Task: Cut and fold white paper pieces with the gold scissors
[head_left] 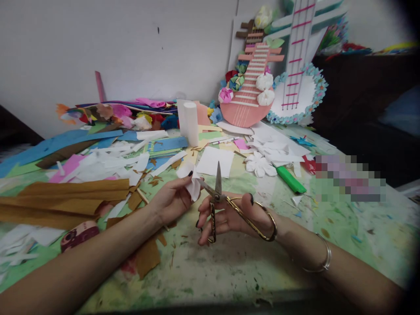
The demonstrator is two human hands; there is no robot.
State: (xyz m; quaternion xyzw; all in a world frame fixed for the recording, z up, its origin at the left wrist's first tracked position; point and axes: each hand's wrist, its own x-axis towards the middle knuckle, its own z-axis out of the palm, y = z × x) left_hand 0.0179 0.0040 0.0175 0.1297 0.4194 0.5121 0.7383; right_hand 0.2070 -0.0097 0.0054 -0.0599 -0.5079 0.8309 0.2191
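A small piece of white paper (193, 188) is pinched between the thumb and fingers of my left hand (175, 197). My right hand (238, 216) grips gold-handled scissors (217, 192), thumb through one loop and fingers at the other. The scissor blades stand apart, one pointing up and the other reaching left to the edge of the held paper. Just beyond both hands, a square white sheet (215, 162) lies on the table. A white paper flower (260, 164) rests to its right.
Paper scraps cover the painted table (229, 280). Brown crepe paper (65, 199) and a dark red roll (79, 235) lie left. A white roll (190, 124) stands behind, with paper instruments (246, 111) against the wall. A green roll (290, 179) lies right.
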